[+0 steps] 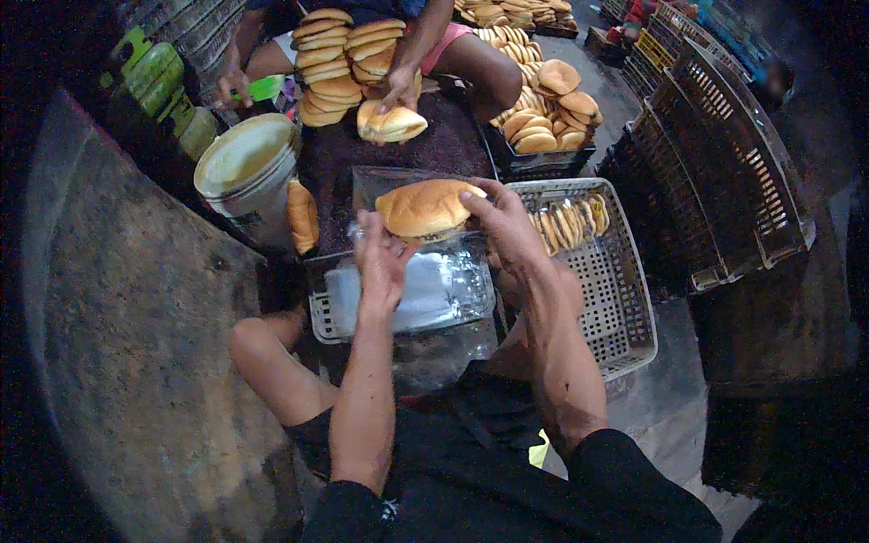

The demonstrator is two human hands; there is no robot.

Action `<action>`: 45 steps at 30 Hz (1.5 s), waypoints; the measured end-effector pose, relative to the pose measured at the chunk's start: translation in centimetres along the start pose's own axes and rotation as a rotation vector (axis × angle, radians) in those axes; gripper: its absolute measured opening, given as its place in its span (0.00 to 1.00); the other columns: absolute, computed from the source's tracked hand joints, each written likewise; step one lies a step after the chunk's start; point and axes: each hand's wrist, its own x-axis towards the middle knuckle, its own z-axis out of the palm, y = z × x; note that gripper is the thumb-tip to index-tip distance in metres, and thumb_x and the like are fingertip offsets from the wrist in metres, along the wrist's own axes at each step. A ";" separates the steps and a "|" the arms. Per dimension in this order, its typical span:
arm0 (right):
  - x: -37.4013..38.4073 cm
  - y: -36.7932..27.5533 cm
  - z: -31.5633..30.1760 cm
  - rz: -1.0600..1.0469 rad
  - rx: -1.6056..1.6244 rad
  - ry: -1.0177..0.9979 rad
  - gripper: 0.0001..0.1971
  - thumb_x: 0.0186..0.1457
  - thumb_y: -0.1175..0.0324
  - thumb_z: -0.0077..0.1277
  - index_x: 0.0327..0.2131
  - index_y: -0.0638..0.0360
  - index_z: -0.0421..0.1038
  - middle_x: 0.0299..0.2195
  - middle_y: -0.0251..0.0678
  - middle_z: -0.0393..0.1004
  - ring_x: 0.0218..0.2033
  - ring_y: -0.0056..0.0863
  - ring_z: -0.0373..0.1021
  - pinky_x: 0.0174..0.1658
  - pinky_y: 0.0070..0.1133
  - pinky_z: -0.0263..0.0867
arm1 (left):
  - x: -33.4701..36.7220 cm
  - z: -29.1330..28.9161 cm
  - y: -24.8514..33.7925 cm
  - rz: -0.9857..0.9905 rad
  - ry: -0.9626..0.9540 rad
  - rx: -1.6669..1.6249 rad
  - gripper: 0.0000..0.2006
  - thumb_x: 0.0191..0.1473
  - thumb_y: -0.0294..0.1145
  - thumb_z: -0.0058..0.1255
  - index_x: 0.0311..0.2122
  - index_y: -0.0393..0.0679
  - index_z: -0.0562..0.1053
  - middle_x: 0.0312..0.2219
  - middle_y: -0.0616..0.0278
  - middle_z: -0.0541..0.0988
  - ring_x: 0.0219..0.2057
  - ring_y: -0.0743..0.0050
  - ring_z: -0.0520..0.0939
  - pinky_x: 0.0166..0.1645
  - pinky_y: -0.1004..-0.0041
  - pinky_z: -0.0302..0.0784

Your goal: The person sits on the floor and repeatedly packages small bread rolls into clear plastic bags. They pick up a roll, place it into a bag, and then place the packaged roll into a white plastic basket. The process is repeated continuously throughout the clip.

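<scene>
My right hand [507,222] is closed on the right end of a golden-brown bun [425,208], thumb on top, in front of my body. Beside the bun's left end, my left hand [380,262] is raised with its fingers bent, and a glint of clear plastic shows at its fingertips. That clear plastic bag [369,181] spreads behind the bun; how far the bun is inside it is hard to see. Below both hands, a small light basket [330,333] holds a stack of clear plastic bags [407,290].
Across the dark board [335,181], a person's hand [398,90] rests on a split bun [391,122]; their other hand holds a green tool [265,88]. A white bucket [244,172] stands left. Right, a grey crate [634,317] holds several buns [570,224]. Tall crates [724,163] stand beyond.
</scene>
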 end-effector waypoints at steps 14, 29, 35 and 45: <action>-4.6 -4.4 -4.9 -0.825 -1.576 0.237 0.36 0.43 0.58 0.57 0.58 0.44 0.57 0.61 0.33 0.51 0.63 0.44 0.44 0.63 0.44 0.36 | 0.6 9.4 -4.5 -0.172 -0.153 -0.002 0.34 0.50 0.58 0.50 0.56 0.45 0.62 0.47 0.51 0.71 0.50 0.61 0.70 0.54 0.59 0.63; 3.1 30.8 -23.5 0.036 -0.658 0.317 0.29 0.57 0.53 0.44 0.55 0.62 0.56 0.51 0.55 0.62 0.54 0.44 0.59 0.59 0.31 0.50 | 2.1 -8.6 -7.0 -0.144 -0.480 2.014 0.28 0.41 0.58 0.58 0.19 0.36 0.76 0.13 0.53 0.76 0.18 0.56 0.79 0.29 0.62 0.72; 0.4 1.9 -10.5 -0.286 -0.662 -0.190 0.35 0.46 0.48 0.57 0.50 0.67 0.62 0.44 0.55 0.70 0.47 0.45 0.68 0.49 0.31 0.64 | -0.6 -4.0 -4.5 -0.259 -0.480 1.395 0.17 0.50 0.39 0.57 0.21 0.34 0.74 0.13 0.59 0.76 0.13 0.77 0.75 0.20 0.76 0.67; -5.4 3.6 -1.3 0.063 0.277 -0.082 0.06 0.57 0.69 0.48 0.34 0.62 0.65 0.31 0.36 0.71 0.31 0.28 0.74 0.30 0.19 0.72 | -0.6 -3.3 -4.9 -0.525 -0.216 -0.321 0.21 0.52 0.50 0.53 0.38 0.40 0.73 0.32 0.63 0.78 0.34 0.75 0.79 0.34 0.75 0.75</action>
